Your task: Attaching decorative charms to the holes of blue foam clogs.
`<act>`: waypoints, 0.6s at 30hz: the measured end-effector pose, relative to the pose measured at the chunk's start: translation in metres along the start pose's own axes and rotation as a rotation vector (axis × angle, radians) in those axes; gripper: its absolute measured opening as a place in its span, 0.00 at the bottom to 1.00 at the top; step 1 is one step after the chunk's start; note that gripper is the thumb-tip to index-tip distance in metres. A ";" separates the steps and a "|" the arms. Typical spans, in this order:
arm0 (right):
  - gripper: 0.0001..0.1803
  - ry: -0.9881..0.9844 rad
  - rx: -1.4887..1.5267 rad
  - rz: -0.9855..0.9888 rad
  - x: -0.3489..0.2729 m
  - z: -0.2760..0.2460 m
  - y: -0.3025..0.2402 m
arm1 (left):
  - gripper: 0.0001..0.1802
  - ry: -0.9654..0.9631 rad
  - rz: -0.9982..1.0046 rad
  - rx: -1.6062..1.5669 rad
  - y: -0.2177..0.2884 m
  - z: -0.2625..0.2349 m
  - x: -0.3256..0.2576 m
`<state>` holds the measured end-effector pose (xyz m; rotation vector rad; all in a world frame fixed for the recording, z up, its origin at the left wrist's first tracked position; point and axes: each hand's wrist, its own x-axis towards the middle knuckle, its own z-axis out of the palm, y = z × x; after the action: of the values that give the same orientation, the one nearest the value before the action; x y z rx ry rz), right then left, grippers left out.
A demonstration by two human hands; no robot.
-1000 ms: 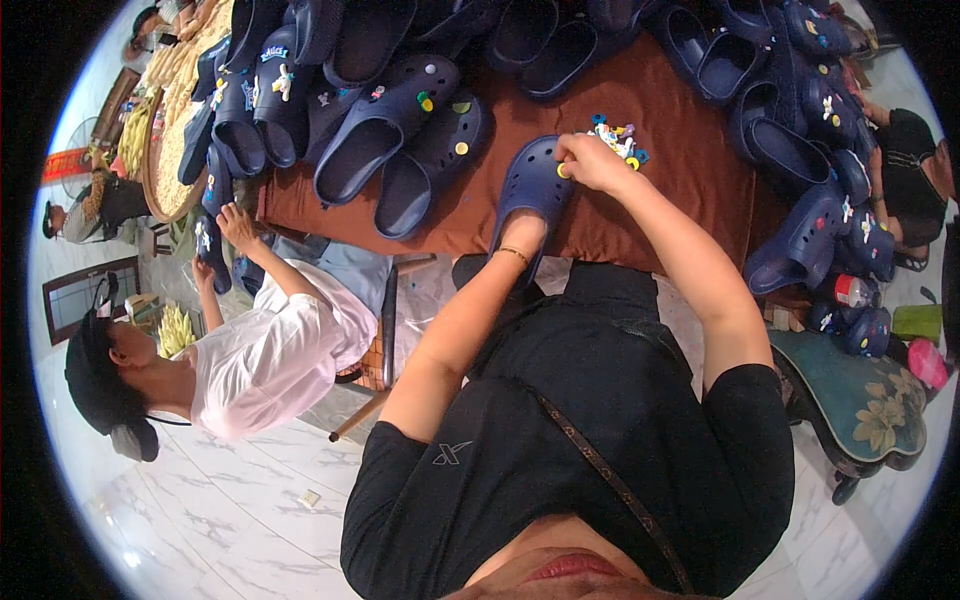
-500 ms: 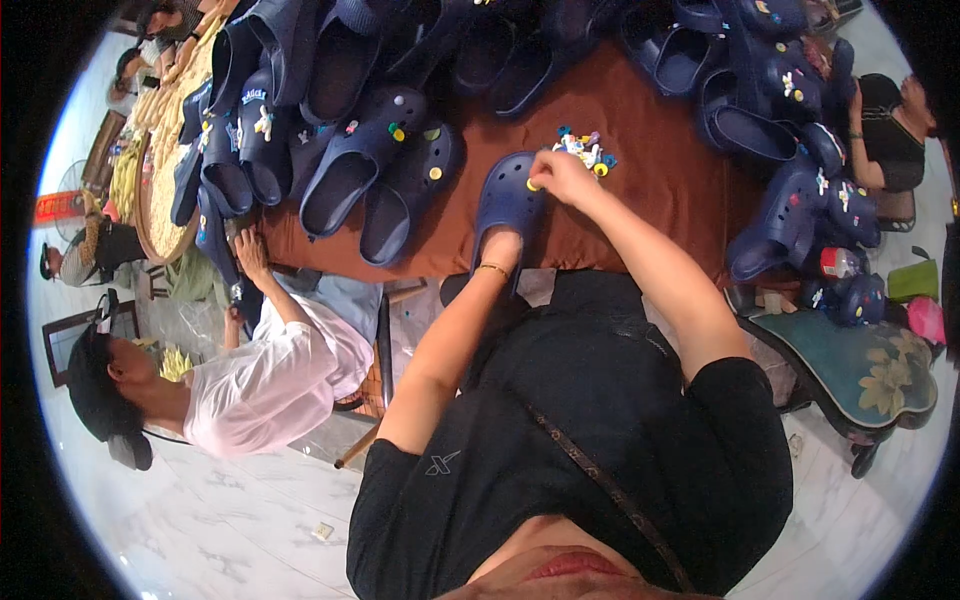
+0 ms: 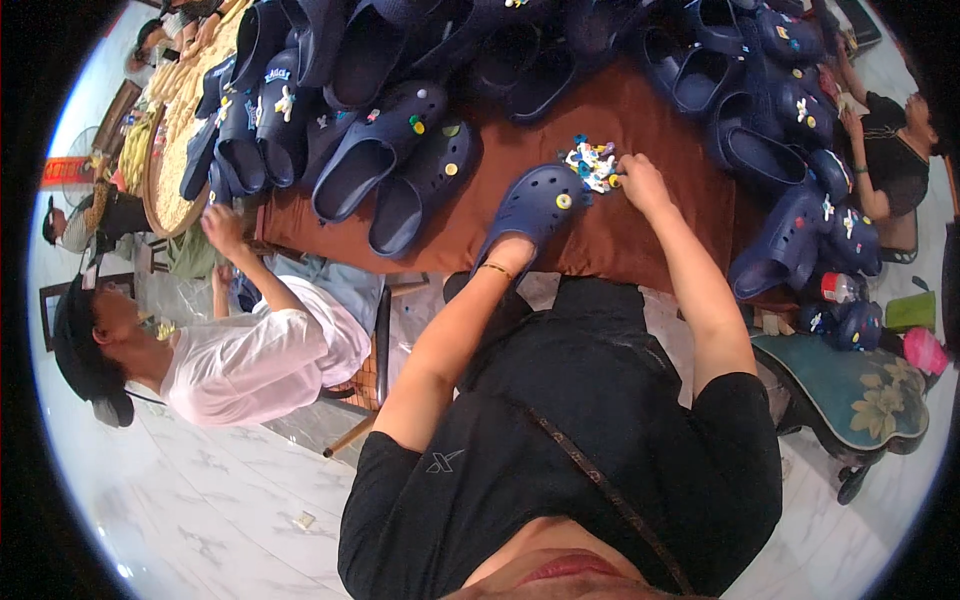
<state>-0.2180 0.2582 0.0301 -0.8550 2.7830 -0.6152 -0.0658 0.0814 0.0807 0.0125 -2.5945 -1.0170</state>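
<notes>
A dark blue clog [image 3: 533, 203] with holes in its top sits over my left hand [image 3: 513, 252], which reaches in through the foot opening and holds it; the fingers are hidden inside. One round yellow-and-white shoe charm [image 3: 564, 201] sits in the clog's upper. My right hand [image 3: 643, 184] is at the right edge of a small pile of colourful shoe charms [image 3: 590, 163], just beyond the clog's toe. Its fingertips are pinched together, and whatever they hold is too small to make out.
Several blue clogs [image 3: 420, 190] crowd the brown cloth-covered table [image 3: 640, 110] at left, back and right. To my left sits a person in a white shirt [image 3: 250, 360]. A stool with a flowered green seat [image 3: 850, 390] stands at right, near a bottle [image 3: 838, 288].
My right hand has left the clog and moved right to the charm pile. The yellow charm stays on the clog, which has tilted rightward. The neighbour's hand has shifted left.
</notes>
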 end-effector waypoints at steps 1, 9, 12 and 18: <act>0.06 -0.016 0.055 -0.010 0.000 -0.010 -0.005 | 0.11 -0.032 -0.025 -0.021 0.007 -0.005 0.002; 0.13 -0.094 0.673 0.145 0.034 -0.002 -0.032 | 0.14 -0.242 -0.094 0.011 0.014 -0.019 0.005; 0.09 -0.253 0.595 -0.228 0.030 -0.002 -0.093 | 0.11 -0.146 -0.092 -0.075 -0.024 0.007 -0.008; 0.09 -0.146 0.198 -0.355 0.035 0.020 -0.121 | 0.09 -0.088 -0.201 -0.214 -0.029 0.014 -0.005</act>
<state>-0.1807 0.1409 0.0631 -1.3021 2.4080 -0.8281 -0.0695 0.0696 0.0502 0.1818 -2.5871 -1.3922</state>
